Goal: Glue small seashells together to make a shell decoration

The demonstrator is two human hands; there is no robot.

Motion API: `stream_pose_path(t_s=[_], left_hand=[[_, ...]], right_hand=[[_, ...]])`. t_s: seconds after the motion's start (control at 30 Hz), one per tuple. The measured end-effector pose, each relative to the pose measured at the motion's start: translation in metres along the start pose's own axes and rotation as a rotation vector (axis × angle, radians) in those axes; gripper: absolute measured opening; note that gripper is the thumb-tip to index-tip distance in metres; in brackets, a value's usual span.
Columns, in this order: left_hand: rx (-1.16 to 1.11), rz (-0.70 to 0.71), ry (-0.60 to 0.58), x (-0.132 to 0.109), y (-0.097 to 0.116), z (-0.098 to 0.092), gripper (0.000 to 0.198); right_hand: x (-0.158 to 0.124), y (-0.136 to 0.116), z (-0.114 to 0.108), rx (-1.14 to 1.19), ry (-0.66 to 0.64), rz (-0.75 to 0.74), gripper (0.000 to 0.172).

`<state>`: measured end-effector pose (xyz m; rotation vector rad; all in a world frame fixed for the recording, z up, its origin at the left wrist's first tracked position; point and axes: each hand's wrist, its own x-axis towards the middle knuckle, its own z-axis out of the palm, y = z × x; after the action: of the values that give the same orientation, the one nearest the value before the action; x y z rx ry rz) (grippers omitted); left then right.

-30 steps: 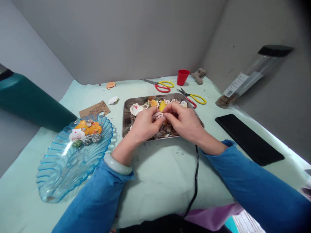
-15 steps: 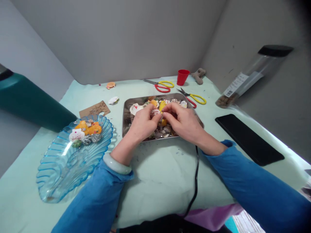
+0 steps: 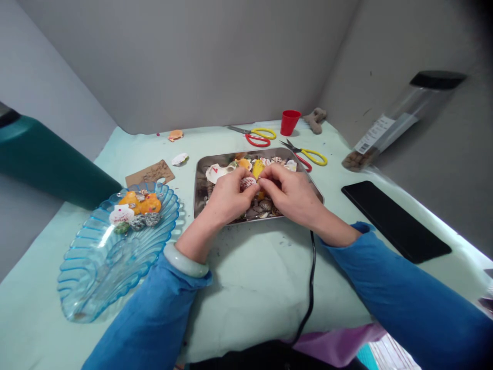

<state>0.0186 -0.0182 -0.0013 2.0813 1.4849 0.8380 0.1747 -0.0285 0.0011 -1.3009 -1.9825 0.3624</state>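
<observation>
Above a metal tray (image 3: 200, 192) of assorted shells, my left hand (image 3: 231, 198) is closed around a white shell with reddish-brown speckles (image 3: 247, 183). The fingertips of my right hand (image 3: 289, 192) pinch together at the shell's right edge; whatever lies between them is too small to make out. Both hands nearly meet over the middle of the tray. A yellow shell (image 3: 258, 167) lies just behind the fingertips, and a large white shell (image 3: 215, 173) rests at the tray's left side. Small brown shells (image 3: 265, 205) show below the hands.
On the left stand a blue scalloped dish (image 3: 80, 257) with painted shells and a green bottle (image 3: 54, 159). Two pairs of scissors (image 3: 260, 134) (image 3: 311, 155) and a red cup (image 3: 289, 122) are behind the tray. A black phone (image 3: 393, 221) and a clear tube (image 3: 400, 123) occupy the right.
The speckled shell and my fingertips have shifted very slightly, with the left hand lowered a little. Everything else stays where it was.
</observation>
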Motion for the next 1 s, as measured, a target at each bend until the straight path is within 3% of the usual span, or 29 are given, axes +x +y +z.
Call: stream_pose_path(t_s=[0.2, 0.43, 0.8, 1.0], left_hand=[[0.028, -0.001, 0.018, -0.0003, 0.0028, -0.0013, 0.016], [0.006, -0.020, 0.134, 0.0011, 0.0035, -0.0012, 0.016], [-0.103, 0.025, 0.082, 0.0029, -0.0016, 0.0008, 0.016], [-0.125, 0.057, 0.118, 0.0026, -0.0020, 0.0009, 0.013]], right_hand=[[-0.0005, -0.0004, -0.0004, -0.010, -0.005, 0.011, 0.010], [-0.0011, -0.0010, -0.0010, 0.011, 0.007, -0.007, 0.010], [-0.0002, 0.0029, 0.0012, 0.020, -0.076, -0.033, 0.010], [-0.0003, 0.0010, -0.0003, 0.034, -0.075, -0.017, 0.012]])
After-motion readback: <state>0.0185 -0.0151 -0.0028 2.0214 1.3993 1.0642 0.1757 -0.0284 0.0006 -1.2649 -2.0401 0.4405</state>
